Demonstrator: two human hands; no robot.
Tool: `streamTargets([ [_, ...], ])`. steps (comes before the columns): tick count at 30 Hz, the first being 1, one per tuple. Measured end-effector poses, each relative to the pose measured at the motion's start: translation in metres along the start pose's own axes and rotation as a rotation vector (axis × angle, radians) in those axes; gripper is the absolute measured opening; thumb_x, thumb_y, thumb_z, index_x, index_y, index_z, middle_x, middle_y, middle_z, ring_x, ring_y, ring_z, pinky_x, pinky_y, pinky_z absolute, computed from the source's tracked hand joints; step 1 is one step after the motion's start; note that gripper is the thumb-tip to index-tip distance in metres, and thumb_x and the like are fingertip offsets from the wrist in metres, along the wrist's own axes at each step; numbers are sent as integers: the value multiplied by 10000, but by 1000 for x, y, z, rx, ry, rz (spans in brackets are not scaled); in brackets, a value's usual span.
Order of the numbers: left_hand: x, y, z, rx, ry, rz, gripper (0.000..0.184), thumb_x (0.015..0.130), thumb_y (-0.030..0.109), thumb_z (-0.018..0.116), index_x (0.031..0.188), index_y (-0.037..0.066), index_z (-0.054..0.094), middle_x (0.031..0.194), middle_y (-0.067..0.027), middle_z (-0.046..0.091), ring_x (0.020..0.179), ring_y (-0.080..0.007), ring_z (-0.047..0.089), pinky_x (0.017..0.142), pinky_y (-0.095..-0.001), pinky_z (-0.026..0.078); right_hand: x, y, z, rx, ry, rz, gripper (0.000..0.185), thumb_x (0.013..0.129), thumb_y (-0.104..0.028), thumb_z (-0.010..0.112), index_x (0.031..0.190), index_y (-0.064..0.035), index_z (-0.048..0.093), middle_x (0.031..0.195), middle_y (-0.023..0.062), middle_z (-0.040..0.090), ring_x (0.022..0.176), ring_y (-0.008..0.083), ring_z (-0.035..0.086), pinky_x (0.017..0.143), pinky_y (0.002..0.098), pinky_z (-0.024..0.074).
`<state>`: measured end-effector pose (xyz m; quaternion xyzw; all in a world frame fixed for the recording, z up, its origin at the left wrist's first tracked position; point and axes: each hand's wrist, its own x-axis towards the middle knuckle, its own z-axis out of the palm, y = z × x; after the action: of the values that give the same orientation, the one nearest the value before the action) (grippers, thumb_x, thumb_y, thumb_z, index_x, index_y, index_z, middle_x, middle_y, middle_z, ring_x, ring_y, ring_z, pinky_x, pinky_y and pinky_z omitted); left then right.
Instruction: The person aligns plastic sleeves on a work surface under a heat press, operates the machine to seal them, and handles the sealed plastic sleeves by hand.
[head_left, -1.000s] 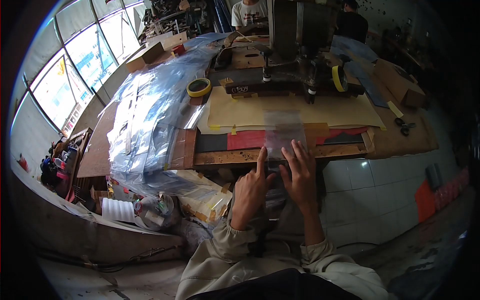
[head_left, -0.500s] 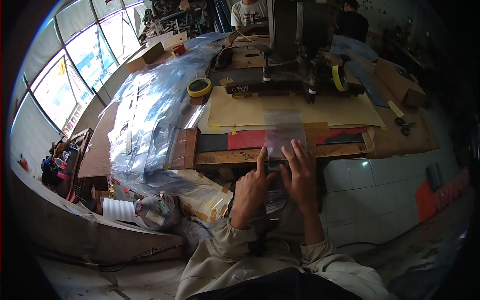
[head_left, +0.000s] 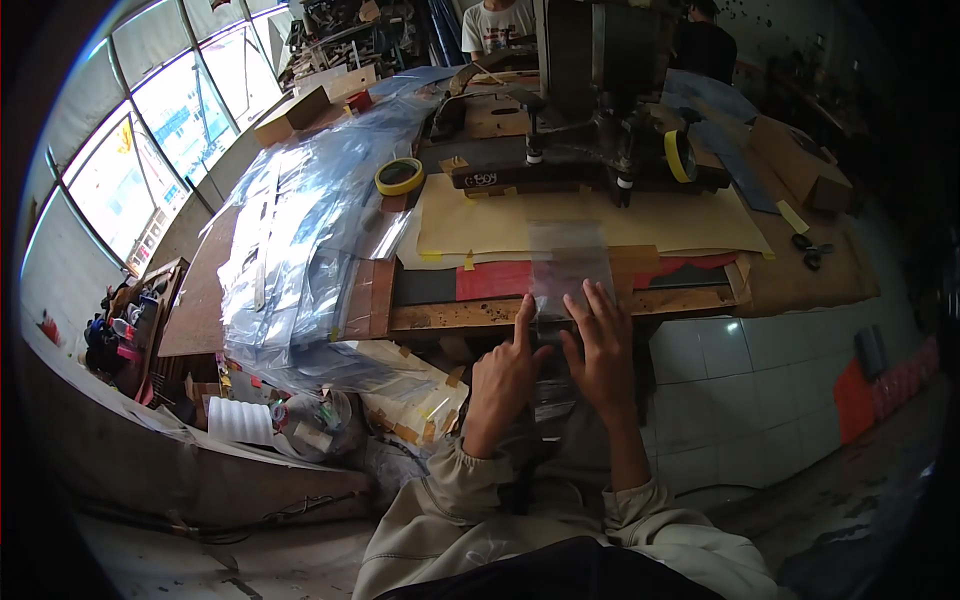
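Observation:
A clear plastic sheet [head_left: 567, 255] lies over the front edge of the work table, partly on tan paper [head_left: 480, 215] and a red strip [head_left: 492, 281]. My left hand [head_left: 502, 382] has its index finger stretched out at the sheet's left edge, thumb apart and the other fingers bent. On the sheet's right side rests my right hand [head_left: 602, 350], fingers spread and flat. Neither hand grips anything visible. Above the paper stands a machine with a dark horizontal bar [head_left: 590, 178].
Stacked clear plastic sheets [head_left: 300, 230] cover the table's left side. One yellow tape roll [head_left: 399, 177] lies left of the bar; another yellow roll [head_left: 680, 157] hangs at its right. Black-handled scissors [head_left: 810, 252] lie at the right. Two people are behind the machine.

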<state>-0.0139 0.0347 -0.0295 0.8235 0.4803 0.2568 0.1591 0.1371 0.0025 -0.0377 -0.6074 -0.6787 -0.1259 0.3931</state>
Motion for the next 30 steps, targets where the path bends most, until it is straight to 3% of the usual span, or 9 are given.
streamTargets([
  [12,1,2,0,25,18,12,752,883,288,604,1463,107,161,620,-191,621,588,-395,624,497,-465,480,-1,3,1,10,-7,1,425,891,-212,583,1297,-101,522,1406,154,424,1324,294,385,1067,503,284],
  [27,0,-1,2,34,25,33,765,889,294,595,1472,111,135,609,-186,618,576,-392,621,493,-466,480,0,0,-2,24,-11,5,436,874,-172,603,1293,-92,516,1401,148,429,1322,311,382,1076,476,279],
  [30,0,0,3,45,19,24,770,887,300,597,1473,112,133,609,-183,619,579,-388,623,496,-464,480,-1,2,-1,18,-15,-1,429,894,-222,579,1300,-100,518,1406,152,422,1316,296,393,1062,505,289],
])
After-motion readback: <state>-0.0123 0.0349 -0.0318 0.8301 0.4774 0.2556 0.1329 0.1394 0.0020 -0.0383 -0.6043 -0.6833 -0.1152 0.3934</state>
